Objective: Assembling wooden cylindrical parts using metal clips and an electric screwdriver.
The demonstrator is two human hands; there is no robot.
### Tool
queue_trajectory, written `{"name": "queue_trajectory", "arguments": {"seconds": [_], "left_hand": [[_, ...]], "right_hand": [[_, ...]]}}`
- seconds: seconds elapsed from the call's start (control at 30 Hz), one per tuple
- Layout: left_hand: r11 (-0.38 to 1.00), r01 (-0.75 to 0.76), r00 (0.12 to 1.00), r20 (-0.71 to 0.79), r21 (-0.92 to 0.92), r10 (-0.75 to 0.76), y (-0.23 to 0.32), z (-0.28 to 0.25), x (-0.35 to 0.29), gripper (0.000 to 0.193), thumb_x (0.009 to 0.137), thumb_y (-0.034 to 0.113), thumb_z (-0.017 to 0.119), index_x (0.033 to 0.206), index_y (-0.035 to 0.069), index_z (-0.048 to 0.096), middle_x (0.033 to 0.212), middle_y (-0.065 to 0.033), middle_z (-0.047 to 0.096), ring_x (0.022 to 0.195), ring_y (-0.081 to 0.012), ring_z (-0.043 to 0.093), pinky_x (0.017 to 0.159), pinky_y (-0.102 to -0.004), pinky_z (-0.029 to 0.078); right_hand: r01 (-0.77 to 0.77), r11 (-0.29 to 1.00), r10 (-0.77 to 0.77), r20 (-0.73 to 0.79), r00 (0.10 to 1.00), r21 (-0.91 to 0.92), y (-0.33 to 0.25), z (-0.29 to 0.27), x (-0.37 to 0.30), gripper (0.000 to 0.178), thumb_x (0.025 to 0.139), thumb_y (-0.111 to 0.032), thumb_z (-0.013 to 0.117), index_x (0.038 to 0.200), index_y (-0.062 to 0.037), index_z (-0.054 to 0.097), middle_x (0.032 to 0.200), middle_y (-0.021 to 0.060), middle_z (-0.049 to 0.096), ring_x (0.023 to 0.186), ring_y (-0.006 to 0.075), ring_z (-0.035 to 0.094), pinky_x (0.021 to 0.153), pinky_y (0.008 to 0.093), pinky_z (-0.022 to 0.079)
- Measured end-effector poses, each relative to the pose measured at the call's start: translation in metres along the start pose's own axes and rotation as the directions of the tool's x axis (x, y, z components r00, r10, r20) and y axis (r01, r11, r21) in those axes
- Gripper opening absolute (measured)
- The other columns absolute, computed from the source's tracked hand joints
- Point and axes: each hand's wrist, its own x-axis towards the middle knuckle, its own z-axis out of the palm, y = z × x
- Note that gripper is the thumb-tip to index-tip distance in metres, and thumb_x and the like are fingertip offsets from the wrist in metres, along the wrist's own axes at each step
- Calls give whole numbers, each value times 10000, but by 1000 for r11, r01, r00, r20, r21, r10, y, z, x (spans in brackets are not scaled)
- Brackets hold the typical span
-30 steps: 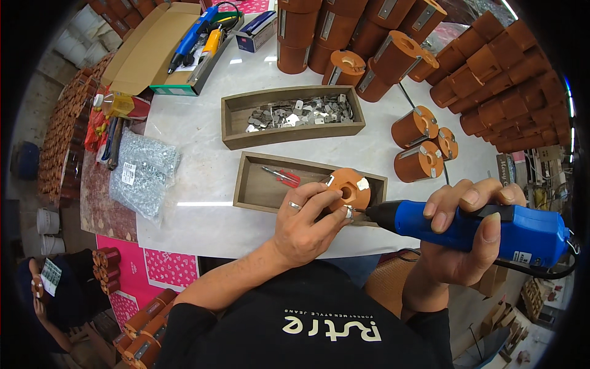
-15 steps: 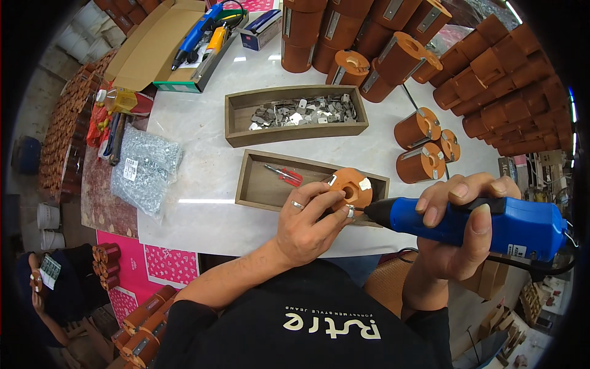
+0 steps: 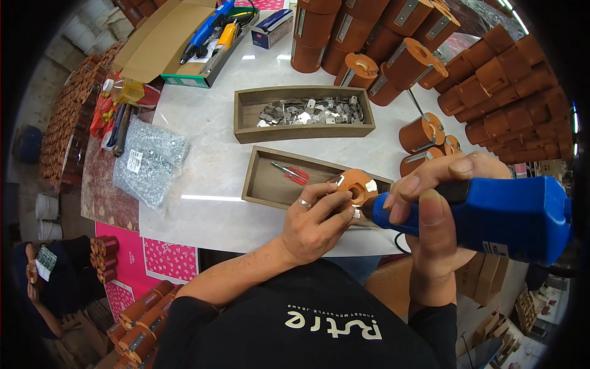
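Head cam: left hand (image 3: 313, 224) curled shut round a small orange cylinder part (image 3: 355, 187) w/ a centre hole, fingers wrapped on its side, ring on one finger. Part is held just above the near edge of the white table (image 3: 209, 178), over the right end of the nearer wooden tray (image 3: 264, 187).

Right hand (image 3: 433, 212) closed tight on a blue electric screwdriver (image 3: 491, 212), thumb + fingers round the body; its nose points left, tip touching the orange part's near side by a small metal plate. Black cord hangs below the tool.

Nearer tray holds a red-handled tool (image 3: 294, 174), otherwise mostly bare wood. Farther wooden tray (image 3: 304, 114) is full of small grey metal plates.

Left side of table: clear bag of screws (image 3: 147, 161). Behind it, an open cardboard box (image 3: 184, 43) w/ a blue driver + a yellow tool lying in it. A small dark-blue carton (image 3: 273, 27) stands next to that.

Right + far side: stacks of orange cylinders w/ metal brackets (image 3: 393, 37); a few single ones (image 3: 424, 132) stand just right of the trays. More orange cylinders at lower left, on pink patterned paper (image 3: 166, 258).

Another person (image 3: 43, 277) sits at far lower left, partly cut off.
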Motion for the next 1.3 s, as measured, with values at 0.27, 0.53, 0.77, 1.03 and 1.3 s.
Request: {"name": "queue_trajectory", "arguments": {"seconds": [0.27, 0.53, 0.77, 1.03, 1.3], "left_hand": [[1000, 11, 1000, -4, 2, -11, 0, 1, -1, 223, 697, 104, 774, 896, 44, 693, 1008, -83, 652, 968, -297, 593, 804, -355, 537], [1000, 6, 1000, -19, 0, -6, -2, 4, -4, 268, 682, 110, 794, 927, 61, 695, 1038, -88, 654, 977, -307, 584, 827, -368, 525], [1000, 19, 1000, -12, -7, -19, -3, 5, -7, 302, 666, 114, 815, 939, 73, 695, 1059, -91, 656, 980, -306, 586, 846, -372, 521], [1000, 12, 1000, -19, 15, -12, -1, 3, -4, 216, 702, 102, 761, 897, 34, 697, 1016, -103, 660, 977, -302, 610, 825, -366, 540], [1000, 11, 1000, -21, 29, -10, 0, 5, -7, 221, 701, 97, 745, 907, 38, 693, 1039, -95, 656, 984, -300, 607, 844, -375, 533]], "right_hand": [[36, 991, -24, -91, 996, 132, 3, 13, -2, 386, 942, -196, 620, 1209, -63, 375, 806, 112, 560, 563, 141, 552, 558, 325, 534], [-8, 988, 16, -53, 998, 152, 9, 13, -1, 378, 936, -210, 639, 1195, -69, 403, 785, 102, 557, 547, 140, 551, 544, 318, 522], [15, 963, 12, -99, 995, 269, 13, 18, -1, 380, 933, -216, 649, 1195, -76, 412, 789, 97, 564, 542, 135, 551, 545, 313, 520], [31, 873, 64, -176, 982, 487, 15, 29, -4, 390, 926, -202, 664, 1198, -72, 415, 798, 106, 575, 549, 140, 563, 552, 310, 527], [67, 864, 29, -183, 983, 499, 18, 32, -2, 397, 906, -197, 693, 1156, -59, 417, 776, 111, 587, 562, 135, 571, 553, 294, 530]]}}
